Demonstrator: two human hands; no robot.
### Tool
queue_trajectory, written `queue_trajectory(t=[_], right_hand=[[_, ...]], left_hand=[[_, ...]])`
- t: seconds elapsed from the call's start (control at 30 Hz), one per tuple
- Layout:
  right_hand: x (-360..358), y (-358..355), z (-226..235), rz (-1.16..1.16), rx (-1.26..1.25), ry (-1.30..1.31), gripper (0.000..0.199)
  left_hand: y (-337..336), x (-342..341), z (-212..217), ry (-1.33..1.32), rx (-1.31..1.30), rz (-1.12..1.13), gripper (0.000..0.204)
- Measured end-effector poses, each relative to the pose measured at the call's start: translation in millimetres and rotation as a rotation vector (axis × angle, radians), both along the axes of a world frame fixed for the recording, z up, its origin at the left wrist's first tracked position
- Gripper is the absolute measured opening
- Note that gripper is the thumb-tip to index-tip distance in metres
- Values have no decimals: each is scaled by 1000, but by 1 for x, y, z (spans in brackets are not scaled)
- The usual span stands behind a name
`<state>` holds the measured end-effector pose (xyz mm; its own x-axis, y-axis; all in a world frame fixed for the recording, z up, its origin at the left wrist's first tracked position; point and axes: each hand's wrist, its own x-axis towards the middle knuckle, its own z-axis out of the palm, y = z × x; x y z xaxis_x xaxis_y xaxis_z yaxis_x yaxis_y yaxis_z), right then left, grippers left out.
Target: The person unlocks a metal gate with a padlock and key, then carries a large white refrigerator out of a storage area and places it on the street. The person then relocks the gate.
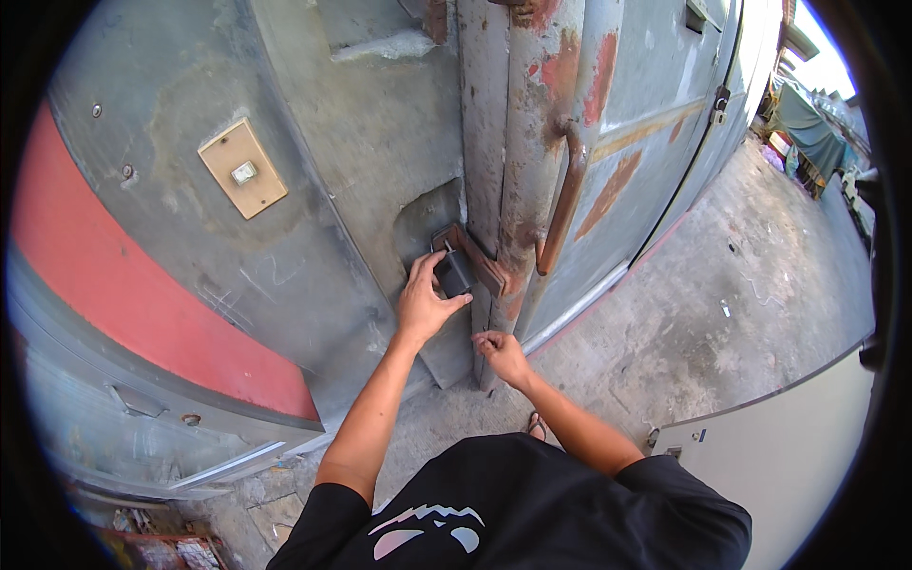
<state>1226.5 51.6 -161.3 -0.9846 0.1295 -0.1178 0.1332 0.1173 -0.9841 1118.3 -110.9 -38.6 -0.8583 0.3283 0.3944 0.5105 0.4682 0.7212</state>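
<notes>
Left hand [426, 302]: fingers and thumb wrapped around a dark padlock [454, 273], holding it from below and from the left; forearm runs straight up from the lower edge, wrist slightly bent back. Padlock: hangs on a rusty hasp [480, 261] at the seam between wall and gate, long axis roughly upright, tilted a little by the hold. Right hand [499, 350]: closed into a loose fist just below and right of the padlock, not touching it; whether it pinches anything small cannot be told. The left hand is on the padlock, the right hand near it, with the padlock lying up and to the left of it. Gate [646, 123]: grey metal, rust patches, with a curved rusty handle [562, 195] right of the hasp. Wall [313, 171]: grey, with a beige switch plate [242, 168] and a red band [123, 285] well to the left. Ground [741, 285]: bare concrete.
</notes>
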Motion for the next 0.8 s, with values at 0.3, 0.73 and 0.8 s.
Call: queue_trajectory(t=[0.3,0.73,0.8], right_hand=[[51,-3,-30,5,86,-167,29],[151,27,-77,-140,188,-380,30],[159,29,-80,-161,194,-391,30]], left_hand=[[-1,-5,-9,178,8,-38,86],[-17,-16,-4,75,-9,-175,82],[-15,-14,-3,97,-5,-151,81]])
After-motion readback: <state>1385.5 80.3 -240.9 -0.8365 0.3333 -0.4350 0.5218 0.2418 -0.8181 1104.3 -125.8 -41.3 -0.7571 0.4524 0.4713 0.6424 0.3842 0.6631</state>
